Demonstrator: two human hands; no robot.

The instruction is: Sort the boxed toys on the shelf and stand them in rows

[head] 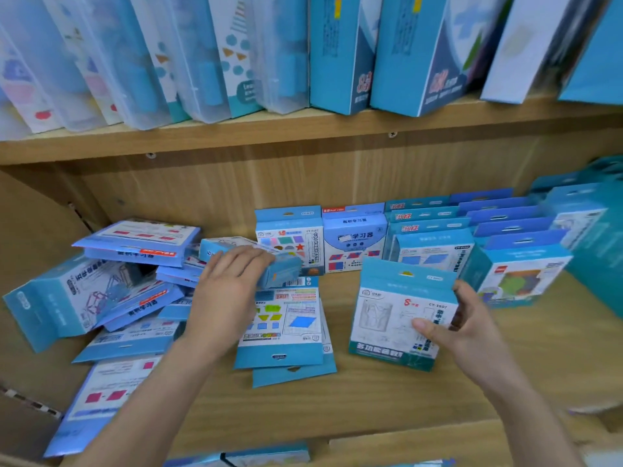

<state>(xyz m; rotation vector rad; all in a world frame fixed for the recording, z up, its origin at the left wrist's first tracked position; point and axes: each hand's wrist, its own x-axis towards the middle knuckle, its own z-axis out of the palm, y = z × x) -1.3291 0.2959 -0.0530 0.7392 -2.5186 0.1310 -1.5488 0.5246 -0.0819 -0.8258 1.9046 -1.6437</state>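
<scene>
My right hand (462, 326) grips an upright blue toy box with a white front (387, 315) by its right edge, thumb on the front; it stands on the wooden shelf (387, 399). My left hand (229, 284) lies over a tilted blue box (283, 269), fingers curled round it, above the flat box with coloured shapes (286, 318). At the left a jumbled pile of blue boxes (111, 284) lies flat and slanted. Rows of standing boxes (438, 237) line the back and right.
An upper shelf board (303, 136) carries tall blue boxes and clear plastic cases. Two upright boxes (323, 244) stand against the back panel. A large teal box (596, 251) stands at the far right. More boxes show below the shelf's front edge (269, 458).
</scene>
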